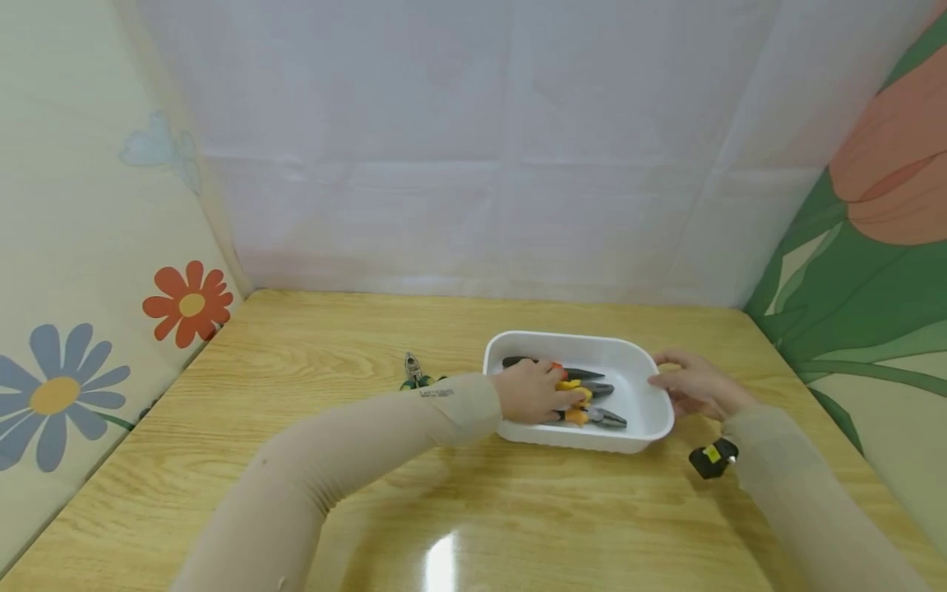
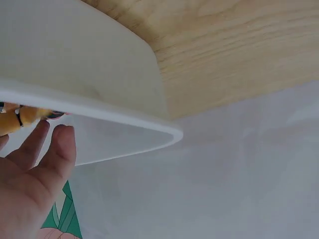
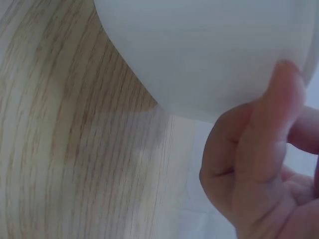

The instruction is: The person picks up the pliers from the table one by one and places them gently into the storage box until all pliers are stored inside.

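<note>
A white plastic box on the wooden table holds several pliers. Among them are long-nose pliers with dark and red handles, yellow-handled pliers and orange-handled pliers. My left hand reaches over the box's left rim, its loosely bent fingers over the handles. The left wrist view shows the thumb apart from the orange handle; some fingertips are hidden. At the box's right end, my right hand touches the wall and rim. Its thumb lies along the outer wall, fingers bent beside it.
Green-handled pliers lie left of the box, partly behind the left sleeve. A small black block with a yellow mark is beside the right sleeve; whether it rests on the table I cannot tell. A pale cloth hangs behind the table.
</note>
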{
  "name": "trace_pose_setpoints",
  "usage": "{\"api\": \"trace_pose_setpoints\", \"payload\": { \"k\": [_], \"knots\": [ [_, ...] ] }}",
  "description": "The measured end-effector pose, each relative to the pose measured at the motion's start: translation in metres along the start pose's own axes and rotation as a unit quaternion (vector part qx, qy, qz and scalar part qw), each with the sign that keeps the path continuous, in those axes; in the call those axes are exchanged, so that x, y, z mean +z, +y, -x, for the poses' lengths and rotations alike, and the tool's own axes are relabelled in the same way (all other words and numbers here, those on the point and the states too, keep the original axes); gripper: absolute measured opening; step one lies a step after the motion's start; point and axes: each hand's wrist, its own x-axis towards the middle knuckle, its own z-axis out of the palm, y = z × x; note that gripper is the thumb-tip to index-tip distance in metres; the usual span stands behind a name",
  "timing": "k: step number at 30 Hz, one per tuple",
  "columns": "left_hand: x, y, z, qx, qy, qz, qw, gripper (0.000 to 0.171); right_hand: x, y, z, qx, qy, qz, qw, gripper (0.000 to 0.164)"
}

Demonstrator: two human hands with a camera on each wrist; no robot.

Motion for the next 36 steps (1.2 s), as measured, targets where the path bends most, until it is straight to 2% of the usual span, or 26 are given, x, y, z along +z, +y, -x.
{"api": "trace_pose_setpoints", "payload": {
  "k": [3,7,22,31,36],
  "knots": [
    [0.0,0.0,-0.001,-0.01,-0.008,0.002,0.9999,0.054,-0.001,0.0,0.0,0.004,0.002,0.003,1.0,0.045],
    [0.0,-0.001,0.0,-0.024,-0.008,0.037,0.999,0.055,-0.001,0.0,0.0,0.007,0.004,0.002,1.0,0.046],
    [0.002,-0.006,0.016,-0.064,0.03,0.116,0.9908,0.051,0.001,-0.002,0.003,0.002,0.0,-0.005,1.0,0.046],
    [0.008,-0.006,0.026,-0.069,0.077,0.138,0.985,0.051,0.001,-0.003,0.004,0.006,0.002,0.003,1.0,0.045],
    [0.012,-0.007,0.031,-0.062,0.132,0.116,0.9825,0.051,0.001,-0.002,0.004,0.001,0.001,0.004,1.0,0.045]
  ]
}}
